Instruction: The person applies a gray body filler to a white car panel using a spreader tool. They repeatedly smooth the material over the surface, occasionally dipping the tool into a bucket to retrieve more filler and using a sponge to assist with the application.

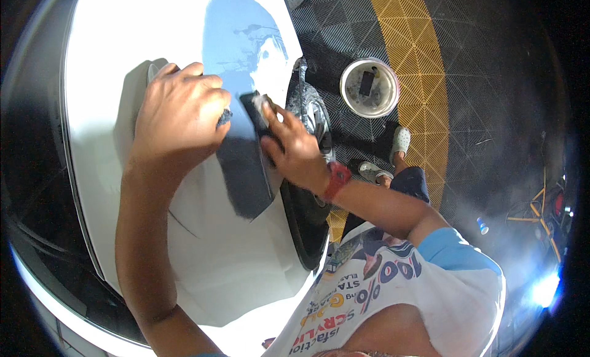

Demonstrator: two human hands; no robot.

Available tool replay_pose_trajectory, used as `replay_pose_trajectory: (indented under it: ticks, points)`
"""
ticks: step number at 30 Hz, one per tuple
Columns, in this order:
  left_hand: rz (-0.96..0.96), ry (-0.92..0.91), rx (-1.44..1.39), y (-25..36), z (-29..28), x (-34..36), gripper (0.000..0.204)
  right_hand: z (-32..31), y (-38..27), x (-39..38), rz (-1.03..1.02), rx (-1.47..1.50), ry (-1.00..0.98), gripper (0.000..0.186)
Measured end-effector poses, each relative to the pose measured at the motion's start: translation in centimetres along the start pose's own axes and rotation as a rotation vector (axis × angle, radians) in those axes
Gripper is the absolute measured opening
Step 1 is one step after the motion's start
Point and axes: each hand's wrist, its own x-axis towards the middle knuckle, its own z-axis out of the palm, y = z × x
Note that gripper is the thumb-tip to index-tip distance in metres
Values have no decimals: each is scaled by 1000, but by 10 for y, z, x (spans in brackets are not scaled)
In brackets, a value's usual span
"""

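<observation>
A white car body panel lies under both hands, with a wet, smooth grey patch across it. My left hand is closed over the panel, left of the patch; a bit of dark, rough material shows at its fingers, too little to name. On the patch's right side, my right hand presses its fingers on a dark, flat sanding pad. Whitish suds sit by the fingertips. A red watch is on my right wrist.
A round basin with cloudy water and a dark rectangular block stands on black and yellow floor tiles. Crinkled plastic sheeting hangs at the panel's right edge. A blue and white can and an orange-legged stand are farther right.
</observation>
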Motion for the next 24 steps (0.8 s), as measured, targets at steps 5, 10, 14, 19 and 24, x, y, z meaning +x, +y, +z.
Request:
replay_pose_trajectory:
  ticks: [5, 10, 14, 19, 24]
  points:
    - [37, 20, 27, -3, -7, 11, 20, 7, 115, 146, 347, -101, -104, 62]
    - [-30, -19, -6, 4, -6, -4, 21, 15, 9, 37, 30, -128, 38, 71]
    - [-69, -98, 56, 4, -9, 1, 19, 16, 25, 36, -9, -49, 67, 67]
    - [-58, -145, 119, 3, -9, 11, 14, 15, 122, 162, 390, -55, -86, 62]
    - [-141, -221, 73, 7, -5, 2, 13, 12, 24, 41, 3, -22, 26, 69]
